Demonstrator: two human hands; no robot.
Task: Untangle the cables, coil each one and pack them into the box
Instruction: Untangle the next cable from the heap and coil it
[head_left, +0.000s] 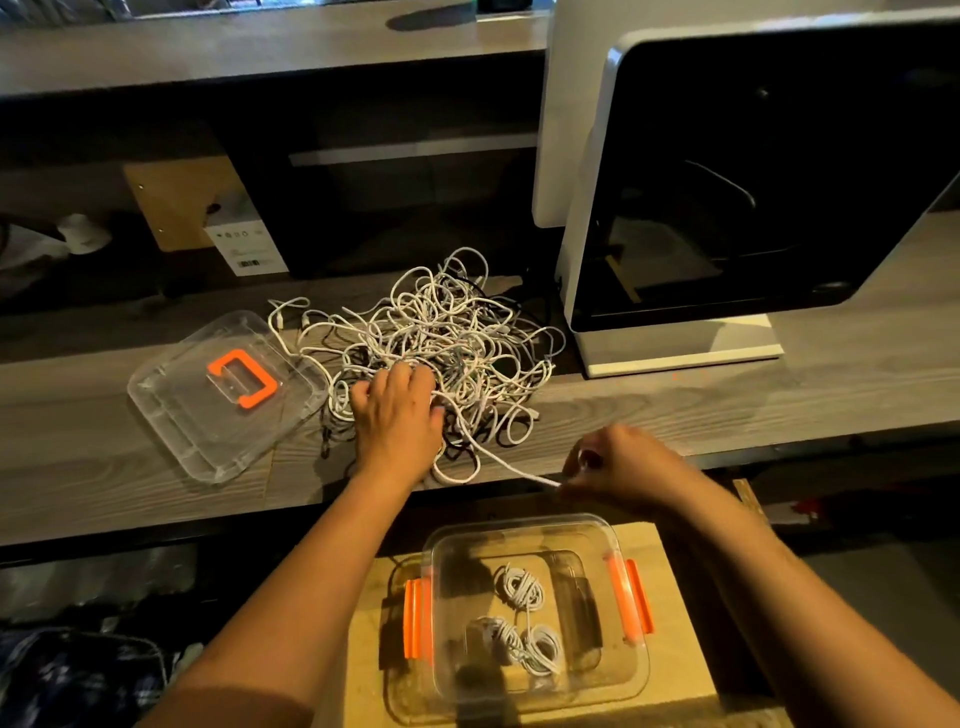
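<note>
A big tangle of white and dark cables (457, 338) lies on the grey wooden bench (727, 405). My left hand (397, 415) rests flat on the tangle's near left side, fingers spread over the strands. My right hand (618, 462) pinches one white cable (511, 465) that runs taut from the pile to the bench's front edge. Below, a clear box with orange latches (631, 603) sits on a wooden stool and holds three coiled white cables (524, 618).
The box's clear lid with an orange handle (223, 395) lies on the bench left of the tangle. A large white machine with a dark window (737, 197) stands at the right. A small white carton (244, 244) sits on the shelf behind.
</note>
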